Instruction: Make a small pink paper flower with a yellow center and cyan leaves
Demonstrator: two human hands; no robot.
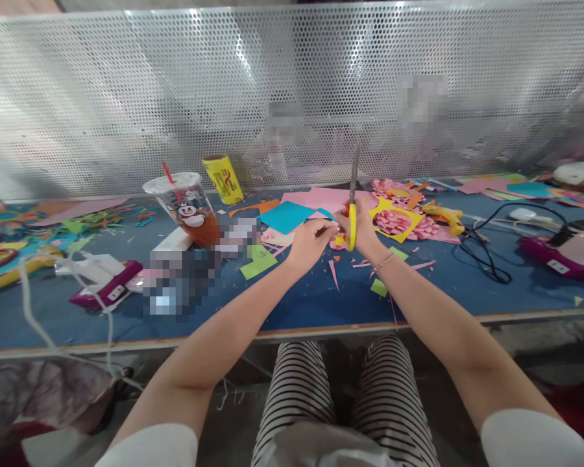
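- Right hand: grip closed through yellow-handled scissors, blades pointing up.
- Left hand: fingertips pinch a small pink paper piece beside the handles.
- Both above blue tabletop.

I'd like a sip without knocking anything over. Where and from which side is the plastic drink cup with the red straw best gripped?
Grip the plastic drink cup around its clear upper wall, just under the lid, coming from the near left side. It leans to the left with the red straw sticking out on top, so a top grab is awkward, and the yellow packet stands close behind on the right.
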